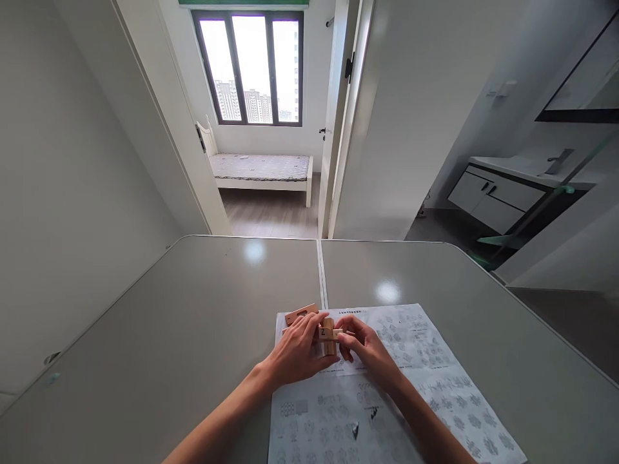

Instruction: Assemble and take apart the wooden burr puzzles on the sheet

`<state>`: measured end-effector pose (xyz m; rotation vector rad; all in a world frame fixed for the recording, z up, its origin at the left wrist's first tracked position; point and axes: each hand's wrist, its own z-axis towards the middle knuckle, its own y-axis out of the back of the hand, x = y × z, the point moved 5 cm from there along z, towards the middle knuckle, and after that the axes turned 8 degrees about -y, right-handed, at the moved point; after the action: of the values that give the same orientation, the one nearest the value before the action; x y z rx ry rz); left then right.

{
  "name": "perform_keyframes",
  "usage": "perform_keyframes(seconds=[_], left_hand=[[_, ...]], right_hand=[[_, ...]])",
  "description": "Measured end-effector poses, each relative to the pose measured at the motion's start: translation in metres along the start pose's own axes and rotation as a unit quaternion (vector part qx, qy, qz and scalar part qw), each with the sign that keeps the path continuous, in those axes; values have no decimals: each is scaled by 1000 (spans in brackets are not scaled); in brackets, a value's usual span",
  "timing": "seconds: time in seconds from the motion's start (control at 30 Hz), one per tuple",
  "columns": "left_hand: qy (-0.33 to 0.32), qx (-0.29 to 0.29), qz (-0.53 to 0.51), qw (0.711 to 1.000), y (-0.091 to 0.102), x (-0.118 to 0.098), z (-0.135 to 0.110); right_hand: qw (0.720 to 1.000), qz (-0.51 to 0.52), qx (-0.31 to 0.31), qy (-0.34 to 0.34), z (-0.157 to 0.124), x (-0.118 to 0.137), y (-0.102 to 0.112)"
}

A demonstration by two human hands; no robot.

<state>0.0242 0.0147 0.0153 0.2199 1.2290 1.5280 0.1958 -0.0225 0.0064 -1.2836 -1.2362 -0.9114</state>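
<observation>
Several notched wooden puzzle pieces (329, 347) are fitted together crosswise between my hands, one of them marked with what looks like a "2". My left hand (298, 348) grips this cluster from the left, thumb below and fingers over the top. On the right, my right hand (363, 345) pinches the end of a crosswise wooden piece (337, 334) between thumb and index finger. Just beyond my left fingers lies a separate notched wooden piece (300, 313). Under both hands is a printed instruction sheet (333, 412) with rows of small assembly drawings.
The sheet lies on a glossy grey table (217, 309) with a seam down its middle. Two small dark torn-looking spots mark the sheet. Beyond the table, a doorway shows a bed (264, 167) under a window (251, 67). A washbasin cabinet (503, 193) stands at the right.
</observation>
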Motion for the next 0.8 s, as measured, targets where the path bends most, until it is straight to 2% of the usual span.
perform_keyframes(seconds=[0.23,0.63,0.8], left_hand=[[-14,-16,-1,1000,3,-4,2],[-45,-40,-1,998,7,-5,1],[-61,-70,-15,996,11,-9,1]], right_hand=[[1000,-18,19,-4,0,-1,-3],[997,-71,-8,-10,4,-7,-2],[998,-49,37,-16,1,-2,-8]])
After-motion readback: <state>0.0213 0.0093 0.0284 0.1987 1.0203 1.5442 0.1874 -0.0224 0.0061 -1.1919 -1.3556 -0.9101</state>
